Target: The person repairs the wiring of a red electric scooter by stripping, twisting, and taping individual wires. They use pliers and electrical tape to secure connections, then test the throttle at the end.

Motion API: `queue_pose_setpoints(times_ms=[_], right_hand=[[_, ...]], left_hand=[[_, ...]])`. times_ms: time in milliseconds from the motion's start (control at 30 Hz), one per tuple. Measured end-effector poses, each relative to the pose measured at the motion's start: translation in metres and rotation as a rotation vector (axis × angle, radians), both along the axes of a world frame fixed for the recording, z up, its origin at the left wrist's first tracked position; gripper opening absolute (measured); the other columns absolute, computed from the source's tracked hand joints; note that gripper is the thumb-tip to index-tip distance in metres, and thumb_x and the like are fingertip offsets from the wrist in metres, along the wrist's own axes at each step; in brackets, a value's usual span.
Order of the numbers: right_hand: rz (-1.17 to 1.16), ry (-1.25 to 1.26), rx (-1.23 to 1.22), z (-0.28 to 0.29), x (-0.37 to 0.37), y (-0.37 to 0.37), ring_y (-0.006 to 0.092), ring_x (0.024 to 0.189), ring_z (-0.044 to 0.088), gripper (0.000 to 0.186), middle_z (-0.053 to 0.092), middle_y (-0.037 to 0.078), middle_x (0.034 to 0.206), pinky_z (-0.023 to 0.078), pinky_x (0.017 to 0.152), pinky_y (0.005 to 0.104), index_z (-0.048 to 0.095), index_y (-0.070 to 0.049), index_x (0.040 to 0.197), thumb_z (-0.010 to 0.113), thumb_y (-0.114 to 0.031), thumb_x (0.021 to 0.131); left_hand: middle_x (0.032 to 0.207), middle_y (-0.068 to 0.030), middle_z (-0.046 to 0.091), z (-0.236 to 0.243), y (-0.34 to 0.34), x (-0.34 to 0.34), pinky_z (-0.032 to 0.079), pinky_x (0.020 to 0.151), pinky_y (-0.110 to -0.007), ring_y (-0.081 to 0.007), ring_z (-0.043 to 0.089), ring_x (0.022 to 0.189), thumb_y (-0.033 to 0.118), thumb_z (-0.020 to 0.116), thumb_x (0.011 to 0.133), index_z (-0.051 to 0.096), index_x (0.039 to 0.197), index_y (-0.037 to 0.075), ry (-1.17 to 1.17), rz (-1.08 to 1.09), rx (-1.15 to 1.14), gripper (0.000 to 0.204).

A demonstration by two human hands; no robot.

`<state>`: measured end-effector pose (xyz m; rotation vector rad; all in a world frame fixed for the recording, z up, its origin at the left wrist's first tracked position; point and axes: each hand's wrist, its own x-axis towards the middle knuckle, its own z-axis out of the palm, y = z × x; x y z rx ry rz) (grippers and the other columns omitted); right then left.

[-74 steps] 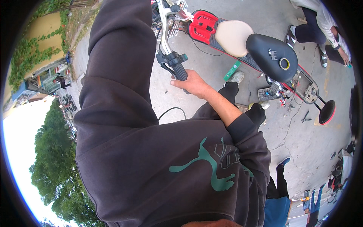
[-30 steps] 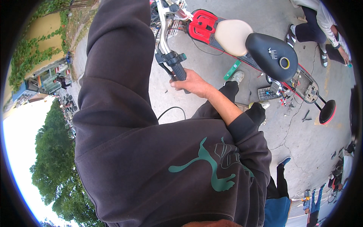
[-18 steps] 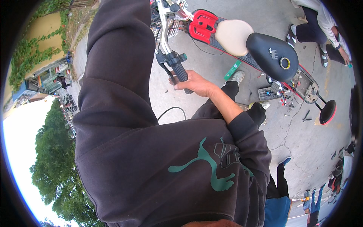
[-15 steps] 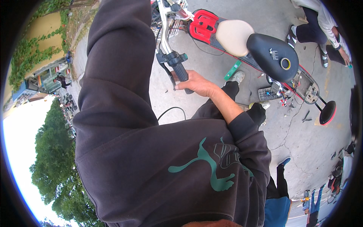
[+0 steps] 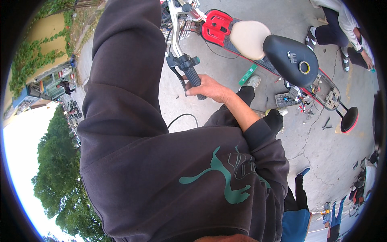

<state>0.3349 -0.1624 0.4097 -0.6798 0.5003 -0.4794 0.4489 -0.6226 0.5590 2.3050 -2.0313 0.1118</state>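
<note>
At the upper centre of the view, the right hand (image 5: 207, 86) is seen wrapped around the black handlebar grip (image 5: 194, 80) of a small electric scooter (image 5: 258, 44). The fingers are curled over the grip, and the thumb side lies toward the black control clamp (image 5: 182, 62) mounted just above it on the white handlebar tube (image 5: 174, 36). The grip is held tilted, its free end pointing down and toward the person. The right forearm is bared from the wrist to a dark pushed-up sleeve (image 5: 262, 141).

The left hand is not shown; only its dark sleeve (image 5: 121, 60) is seen, raised toward the top edge of the view, so whether it is open or closed cannot be told.

Beyond the grip, the scooter is seen with a red front panel (image 5: 215, 26), a cream seat (image 5: 250, 38) and a black rear seat (image 5: 290, 54) bearing a yellow-ringed hole. A red-rimmed wheel (image 5: 350, 119) is seen at the far end of the frame. On the concrete floor (image 5: 322, 153), a green flat tool (image 5: 248, 74) lies just beside the scooter, and small parts (image 5: 288, 99) are scattered under the rear section. A black cable loop (image 5: 183, 119) lies on the floor below the grip. A seated person (image 5: 342, 28) is seen at the upper right corner, well apart from the grip.
</note>
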Motion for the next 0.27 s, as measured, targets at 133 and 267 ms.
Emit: queue_pose_setpoints(times_ms=[133, 267], right_hand=[[0.030, -0.021, 0.011, 0.0042, -0.0018, -0.0005, 0.0173, 0.097, 0.065, 0.065, 0.069, 0.008, 0.104, 0.051, 0.090, 0.0316, 0.058, 0.003, 0.137, 0.079, -0.020, 0.080], [0.047, -0.060, 0.032, 0.0021, -0.0021, 0.0000, 0.0168, 0.102, 0.063, 0.066, 0.071, 0.007, 0.112, 0.048, 0.094, 0.0310, 0.057, -0.001, 0.142, 0.076, -0.020, 0.082]], left_hand=[[0.108, -0.0203, 0.076, -0.0025, -0.0045, 0.0069, 0.057, 0.091, -0.040, -0.0317, 0.073, 0.106, 0.023, 0.071, 0.081, 0.076, 0.106, -0.001, -0.037, -0.023, -0.005, 0.035], [0.111, -0.0212, 0.075, -0.0043, -0.0074, 0.0075, 0.057, 0.092, -0.041, -0.0315, 0.073, 0.108, 0.025, 0.073, 0.081, 0.076, 0.107, 0.000, -0.041, -0.025, -0.005, 0.037]])
